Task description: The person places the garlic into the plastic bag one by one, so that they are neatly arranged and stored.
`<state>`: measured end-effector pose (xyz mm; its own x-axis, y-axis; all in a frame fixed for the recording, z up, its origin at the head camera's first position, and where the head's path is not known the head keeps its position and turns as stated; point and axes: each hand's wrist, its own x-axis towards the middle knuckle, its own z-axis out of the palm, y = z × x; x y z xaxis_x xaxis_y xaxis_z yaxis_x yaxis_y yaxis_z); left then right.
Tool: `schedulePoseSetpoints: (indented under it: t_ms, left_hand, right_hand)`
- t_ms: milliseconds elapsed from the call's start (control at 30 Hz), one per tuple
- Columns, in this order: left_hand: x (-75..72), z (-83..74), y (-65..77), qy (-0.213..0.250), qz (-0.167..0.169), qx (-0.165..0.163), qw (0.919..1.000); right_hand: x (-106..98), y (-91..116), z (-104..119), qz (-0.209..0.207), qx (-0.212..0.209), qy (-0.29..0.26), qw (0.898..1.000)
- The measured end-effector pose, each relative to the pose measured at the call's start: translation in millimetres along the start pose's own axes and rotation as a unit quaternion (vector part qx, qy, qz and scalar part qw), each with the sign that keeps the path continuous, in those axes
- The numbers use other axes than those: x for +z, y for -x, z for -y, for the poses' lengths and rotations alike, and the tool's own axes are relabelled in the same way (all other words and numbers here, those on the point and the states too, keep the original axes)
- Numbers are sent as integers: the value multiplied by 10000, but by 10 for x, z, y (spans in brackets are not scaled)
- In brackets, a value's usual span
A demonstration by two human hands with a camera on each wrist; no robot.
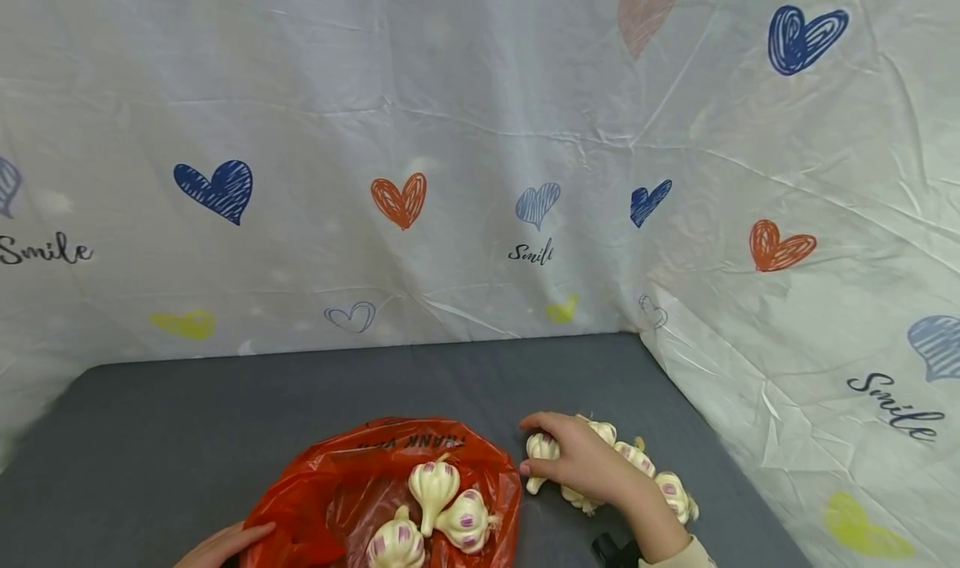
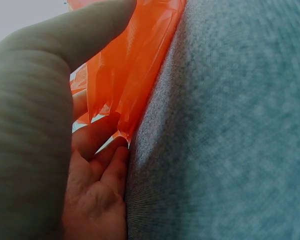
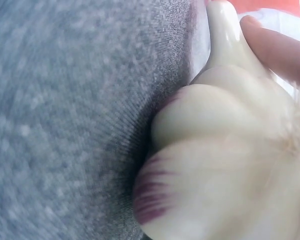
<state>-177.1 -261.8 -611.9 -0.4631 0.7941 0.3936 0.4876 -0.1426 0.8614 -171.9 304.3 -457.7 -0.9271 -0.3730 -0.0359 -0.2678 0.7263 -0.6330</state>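
An open red plastic bag [image 1: 315, 476] lies on the grey table, with garlic bulbs [image 1: 433, 483] inside it. My left hand [image 1: 225, 545] holds the bag's left edge; in the left wrist view its fingers [image 2: 96, 135] touch the crumpled plastic [image 2: 132, 65]. Right of the bag, my right hand [image 1: 577, 459] reaches over a group of garlic bulbs and grips one bulb [image 1: 542, 449] between thumb and fingers. Close up in the right wrist view, a garlic bulb [image 3: 225, 165] with purple streaks fills much of the picture, a fingertip beside its stem.
More garlic bulbs [image 1: 673, 495] lie in a group under and beside the right forearm. A small black object [image 1: 617, 551] shows near the right wrist. White sheeting [image 1: 465, 276] printed with hearts hangs behind and to the right of the grey table [image 1: 187, 418].
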Motion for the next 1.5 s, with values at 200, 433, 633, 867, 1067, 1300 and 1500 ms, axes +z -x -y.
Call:
schedulePoseSetpoints:
  t_ms: [200,433,633,867,1067,1300,1500]
  left_hand:
    - [8,-12,-2,240,28,-47,9997]
    - [6,-4,12,-9,-34,-115,9999]
    - [-4,1,25,-127,-45,-250,9996]
    - [-17,71,15,-33,55,14,10000]
    - [-36,88,0,-118,91,226,9996]
    - [-46,81,22,-96,76,51,9999]
    - [-50,76,15,-148,80,-104,9998]
  right_hand:
    - [-2,-6,10,1,-10,-42,10000]
    - [-16,0,55,-109,-51,68,9999]
    - [-33,6,89,-217,-68,60,9997]
    - [-50,29,141,-480,-127,63,9987]
    - [-70,35,181,-603,-182,81,9980]
    - [-89,45,222,-714,-228,30,9972]
    - [-122,72,281,-761,-106,-22,9970]
